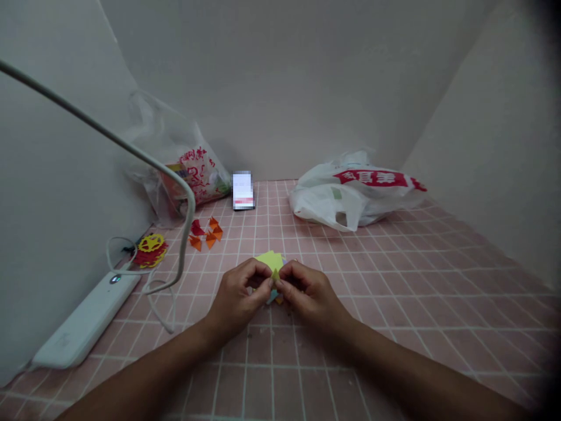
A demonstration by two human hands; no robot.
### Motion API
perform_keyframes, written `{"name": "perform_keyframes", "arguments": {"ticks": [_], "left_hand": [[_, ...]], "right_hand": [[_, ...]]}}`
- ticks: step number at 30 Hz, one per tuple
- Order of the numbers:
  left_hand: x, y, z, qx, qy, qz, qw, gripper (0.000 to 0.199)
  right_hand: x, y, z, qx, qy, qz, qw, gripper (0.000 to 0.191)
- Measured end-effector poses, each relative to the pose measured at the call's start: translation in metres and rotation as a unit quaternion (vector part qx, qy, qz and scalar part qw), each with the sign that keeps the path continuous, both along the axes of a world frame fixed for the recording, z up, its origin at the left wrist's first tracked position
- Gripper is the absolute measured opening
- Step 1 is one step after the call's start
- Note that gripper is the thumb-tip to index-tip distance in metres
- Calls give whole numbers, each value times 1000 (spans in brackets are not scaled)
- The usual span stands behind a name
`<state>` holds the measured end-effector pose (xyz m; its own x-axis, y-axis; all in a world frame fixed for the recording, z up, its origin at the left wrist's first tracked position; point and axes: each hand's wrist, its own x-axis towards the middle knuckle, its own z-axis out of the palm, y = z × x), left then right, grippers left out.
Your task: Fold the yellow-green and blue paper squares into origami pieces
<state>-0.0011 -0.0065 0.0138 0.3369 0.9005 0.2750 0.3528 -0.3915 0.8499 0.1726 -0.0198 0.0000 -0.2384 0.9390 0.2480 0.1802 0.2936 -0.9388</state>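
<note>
Pinching a small folded yellow piece of paper point(275, 274) between thumb and finger of each hand, the person seems to be at the step of shaping a fold. The left hand point(240, 293) and the right hand point(312, 294) almost meet, above the middle of the tiled table point(272, 351). The next move probably calls for matched paper edges and light, even pressure, because the piece is so small. Yellow sheets point(269, 260) lie just behind the fingers; light blue and orange bits below them are partly hidden.

Farther out, towards the left edge, lie small folded orange pieces point(211, 238), red and yellow cut-outs point(151, 250) and a white device point(87, 321) with its cable point(188, 216). A phone point(243, 193) is near the far edge.

At the far left corner, a translucent bag point(210, 178) contains colourful items, not clearly readable. Right of the phone, a white bag point(322, 199) lies slumped; its contents cannot be told.
</note>
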Motion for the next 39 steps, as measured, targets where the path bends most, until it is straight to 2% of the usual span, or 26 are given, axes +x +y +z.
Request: {"name": "perform_keyframes", "arguments": {"ticks": [3,8,14,17,21,26,33,39], "left_hand": [[-1,0,-1,-30,-22,4,999,2],[-1,1,-2,-75,-82,-28,993,6],[-3,2,-1,-7,-84,-13,996,5],[-4,1,-3,-5,-103,-13,995,6],[-5,0,-6,-53,-133,-11,990,12],[-5,-1,-3,-55,-137,0,989,9],[-2,0,1,-111,-196,-1,974,7],[-1,0,2,-124,-211,9,970,10]], "right_hand": [[0,-1,1,44,-21,-2,999,13],[1,-2,3,128,-64,-9,990,14],[1,-5,5,159,-38,-48,985,6],[0,-6,8,177,-40,-45,982,8],[0,-7,11,183,-44,-38,981,11],[-1,-7,9,181,-43,-36,982,11],[-1,-6,4,97,-14,-49,994,5],[0,-5,6,111,-34,-40,992,9]]}}
